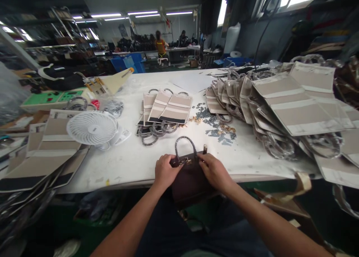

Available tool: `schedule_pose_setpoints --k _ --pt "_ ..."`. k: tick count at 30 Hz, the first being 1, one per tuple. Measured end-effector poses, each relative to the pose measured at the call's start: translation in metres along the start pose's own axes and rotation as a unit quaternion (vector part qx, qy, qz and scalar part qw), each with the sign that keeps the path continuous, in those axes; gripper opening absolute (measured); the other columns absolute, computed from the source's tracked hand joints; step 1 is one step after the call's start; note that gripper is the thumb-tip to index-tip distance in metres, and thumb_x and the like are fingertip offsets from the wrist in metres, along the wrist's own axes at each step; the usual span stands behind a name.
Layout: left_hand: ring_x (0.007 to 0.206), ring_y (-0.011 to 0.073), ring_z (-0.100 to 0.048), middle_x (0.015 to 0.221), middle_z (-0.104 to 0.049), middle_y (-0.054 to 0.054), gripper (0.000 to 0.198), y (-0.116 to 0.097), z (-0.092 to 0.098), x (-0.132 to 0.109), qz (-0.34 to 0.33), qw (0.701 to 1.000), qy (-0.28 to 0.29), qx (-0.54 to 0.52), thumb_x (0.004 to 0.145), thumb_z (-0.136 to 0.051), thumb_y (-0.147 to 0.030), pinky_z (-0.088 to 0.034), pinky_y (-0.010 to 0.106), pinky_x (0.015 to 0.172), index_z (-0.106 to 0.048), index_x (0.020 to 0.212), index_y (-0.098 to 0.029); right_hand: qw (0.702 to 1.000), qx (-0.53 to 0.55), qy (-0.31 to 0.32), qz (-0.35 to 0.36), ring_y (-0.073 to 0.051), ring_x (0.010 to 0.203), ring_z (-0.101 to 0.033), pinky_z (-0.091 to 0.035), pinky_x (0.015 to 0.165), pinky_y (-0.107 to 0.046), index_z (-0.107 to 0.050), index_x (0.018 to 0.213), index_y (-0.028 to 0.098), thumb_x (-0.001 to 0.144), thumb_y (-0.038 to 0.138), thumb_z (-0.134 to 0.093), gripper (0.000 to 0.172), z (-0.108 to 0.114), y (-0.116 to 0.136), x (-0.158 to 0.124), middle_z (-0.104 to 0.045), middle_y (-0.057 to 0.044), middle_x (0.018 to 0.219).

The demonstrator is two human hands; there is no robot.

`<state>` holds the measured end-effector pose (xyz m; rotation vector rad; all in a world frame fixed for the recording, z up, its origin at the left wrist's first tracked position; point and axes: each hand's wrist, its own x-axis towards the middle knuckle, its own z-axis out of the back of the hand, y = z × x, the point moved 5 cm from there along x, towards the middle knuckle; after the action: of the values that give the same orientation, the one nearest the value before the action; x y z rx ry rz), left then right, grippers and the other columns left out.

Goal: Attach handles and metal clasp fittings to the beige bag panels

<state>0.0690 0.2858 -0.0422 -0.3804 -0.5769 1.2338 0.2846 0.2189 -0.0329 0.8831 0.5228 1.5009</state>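
A dark brown handbag point(190, 182) stands at the table's front edge, above my lap. Its looped handle point(185, 139) is upright, and a gold-coloured clasp point(185, 161) shows at the top of the bag. My left hand point(166, 171) grips the bag's upper left corner, thumb near the clasp. On the upper right side, my right hand point(215, 171) is closed on the bag with thumb and fingers. A small gold-tipped strap point(205, 148) sticks up behind the right hand. The bag's lower part is in shadow.
Beige panels with handles point(176, 109) lie mid-table, with larger piles right point(303, 100) and left point(47, 148). Grey metal plates point(214, 118) and gold-coloured fittings point(227, 129) are scattered beyond my right hand. A white fan point(92, 128) stands left. Two people work far behind.
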Motion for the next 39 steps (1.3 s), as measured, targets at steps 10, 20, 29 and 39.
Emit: schedule_pose_setpoints --k 10,20,29,39 --pt "0.103 0.0267 -0.07 0.113 -0.076 0.007 0.075 -0.008 0.018 -0.022 0.121 0.833 0.244 -0.482 0.066 -0.092 -0.056 -0.054 0.036 0.09 -0.061 0.124 -0.02 0.972 -0.204 0.054 -0.106 -0.023 0.083 -0.068 -0.039 0.069 -0.031 -0.071 0.086 0.022 0.099 0.038 -0.063 0.021 0.017 -0.007 0.013 -0.077 -0.007 0.09" --pt "0.086 0.025 -0.074 0.097 -0.078 0.014 0.059 -0.026 -0.003 -0.026 0.237 0.624 0.378 -0.642 0.09 -0.069 -0.067 -0.056 0.036 0.086 -0.074 0.106 -0.011 0.965 -0.235 0.117 -0.002 -0.02 0.079 -0.069 -0.036 0.069 -0.03 -0.061 0.089 0.022 0.11 0.037 -0.048 0.028 0.017 0.04 -0.003 -0.075 -0.005 0.089" --pt "0.064 0.0139 -0.053 0.066 -0.059 -0.003 0.023 -0.067 0.012 -0.024 0.062 0.799 0.438 -0.407 0.074 -0.077 -0.036 -0.043 0.026 0.064 -0.066 0.073 -0.017 0.932 -0.33 0.114 0.098 -0.021 0.068 -0.067 -0.027 0.06 -0.036 -0.063 0.094 0.019 0.113 0.041 -0.041 0.037 0.021 0.055 -0.024 -0.071 -0.006 0.086" --pt "0.084 0.0208 -0.063 0.089 -0.07 0.001 0.013 -0.103 0.056 -0.05 -0.092 0.874 0.377 -0.293 0.088 -0.06 -0.031 -0.051 0.029 0.078 -0.069 0.089 -0.022 0.931 -0.258 0.103 0.237 -0.016 0.061 -0.055 -0.03 0.061 -0.036 -0.061 0.083 0.02 0.115 0.034 -0.032 0.046 0.049 0.096 -0.037 -0.067 -0.005 0.073"
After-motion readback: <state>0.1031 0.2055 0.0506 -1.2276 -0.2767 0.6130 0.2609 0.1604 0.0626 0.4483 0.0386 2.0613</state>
